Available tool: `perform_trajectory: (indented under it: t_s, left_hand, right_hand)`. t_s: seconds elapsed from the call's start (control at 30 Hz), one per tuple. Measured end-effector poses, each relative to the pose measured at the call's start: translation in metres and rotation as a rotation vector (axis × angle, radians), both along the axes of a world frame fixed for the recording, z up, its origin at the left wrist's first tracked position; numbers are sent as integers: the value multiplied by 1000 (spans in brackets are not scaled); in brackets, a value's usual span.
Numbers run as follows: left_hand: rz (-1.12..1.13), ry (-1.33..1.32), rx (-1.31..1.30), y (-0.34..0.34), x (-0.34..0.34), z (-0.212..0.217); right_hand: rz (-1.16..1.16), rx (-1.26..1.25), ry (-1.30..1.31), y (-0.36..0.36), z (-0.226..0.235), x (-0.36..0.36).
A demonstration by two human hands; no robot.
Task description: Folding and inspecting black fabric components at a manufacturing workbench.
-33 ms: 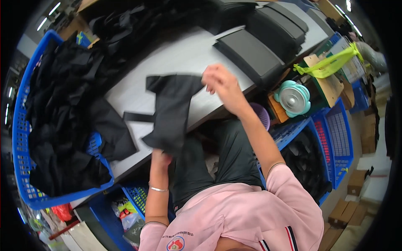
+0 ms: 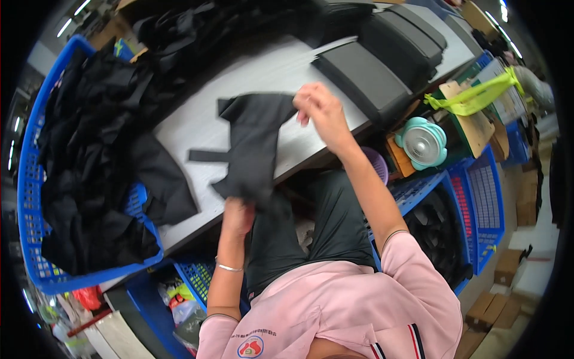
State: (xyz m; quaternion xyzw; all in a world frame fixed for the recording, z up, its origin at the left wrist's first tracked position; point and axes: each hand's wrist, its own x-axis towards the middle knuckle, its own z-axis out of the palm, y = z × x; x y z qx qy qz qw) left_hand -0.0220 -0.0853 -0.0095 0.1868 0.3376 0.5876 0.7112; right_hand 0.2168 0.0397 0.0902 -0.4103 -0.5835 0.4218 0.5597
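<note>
- Right hand (image 2: 321,113): pinched on far-right corner of black fabric piece (image 2: 252,146).
- Left hand (image 2: 240,216): closed on its near end.
- Opposed grips probably spread it.

I'm seeing plain black cloth (image 2: 254,140) between the hands (image 2: 321,115), whitish surface (image 2: 206,122) beneath, blue basket (image 2: 95,283) left of them, turquoise fan (image 2: 423,143) right.

We log pink short-sleeved shirt (image 2: 353,296), round blue-rimmed emblem (image 2: 250,346) and navy-white-red stripes (image 2: 415,341) on it, dark trousers (image 2: 332,224) beyond its hem (image 2: 317,267), silver bangle (image 2: 229,268) past its left sleeve (image 2: 216,335).
</note>
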Motion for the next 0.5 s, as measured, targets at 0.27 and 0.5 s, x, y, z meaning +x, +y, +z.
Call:
perform_trajectory:
  t_s: [0.27, 0.5]
  left_hand:
    - [85, 557, 20, -19, -10, 18]
    - [281, 550, 278, 82, -6, 37]
  right_hand:
    - [-272, 91, -34, 5, -52, -11]
    - [-29, -57, 21, -59, -47, -45]
